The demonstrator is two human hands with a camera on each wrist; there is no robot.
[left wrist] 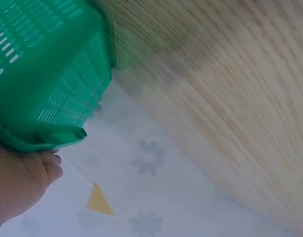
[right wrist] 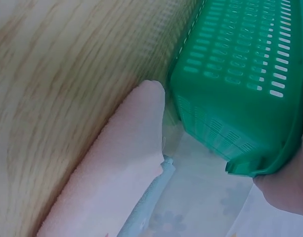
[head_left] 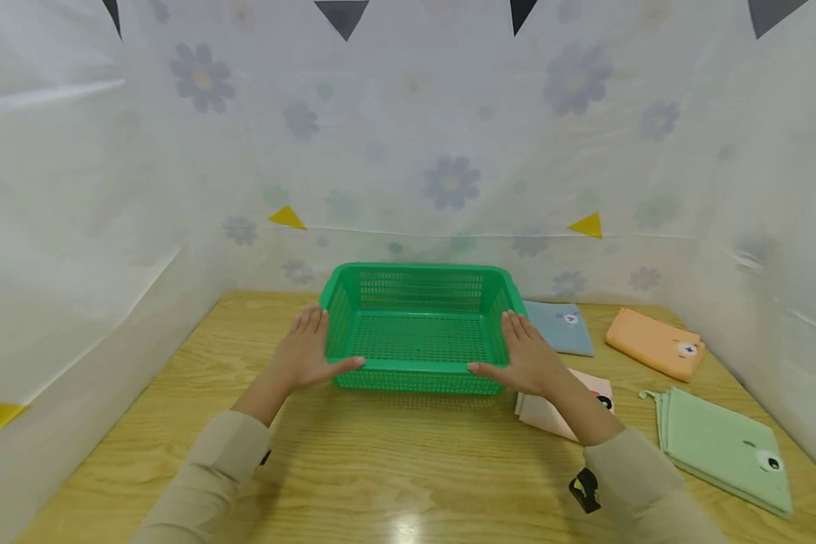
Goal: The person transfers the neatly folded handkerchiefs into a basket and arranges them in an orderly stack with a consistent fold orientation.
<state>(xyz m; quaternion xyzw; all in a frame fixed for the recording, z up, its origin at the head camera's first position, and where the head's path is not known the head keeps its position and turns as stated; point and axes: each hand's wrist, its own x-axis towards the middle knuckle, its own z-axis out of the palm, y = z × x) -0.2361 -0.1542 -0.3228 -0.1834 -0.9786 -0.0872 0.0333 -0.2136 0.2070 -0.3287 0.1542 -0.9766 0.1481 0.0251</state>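
Observation:
A green plastic basket point(head_left: 418, 375) with slotted walls stands on the wooden table. My left hand point(head_left: 306, 355) rests on its left rim, fingers extended and thumb lying along the front rim. At the right rim, my right hand point(head_left: 527, 355) touches the basket in the same way, thumb toward the front corner. In the left wrist view the left hand point(left wrist: 22, 180) is at the basket's edge, its fingertips partly hidden by the rim. The right wrist view shows only part of the right hand point(right wrist: 284, 190) against the rim; its fingers are hidden.
Right of the basket lie a folded pink cloth point(head_left: 547, 418), partly under my right forearm, and a blue cloth point(head_left: 554, 329). Farther right are an orange folded cloth point(head_left: 646, 340) and a green folded cloth point(head_left: 714, 446). Flowered sheeting point(head_left: 381, 151) surrounds the table point(head_left: 381, 468).

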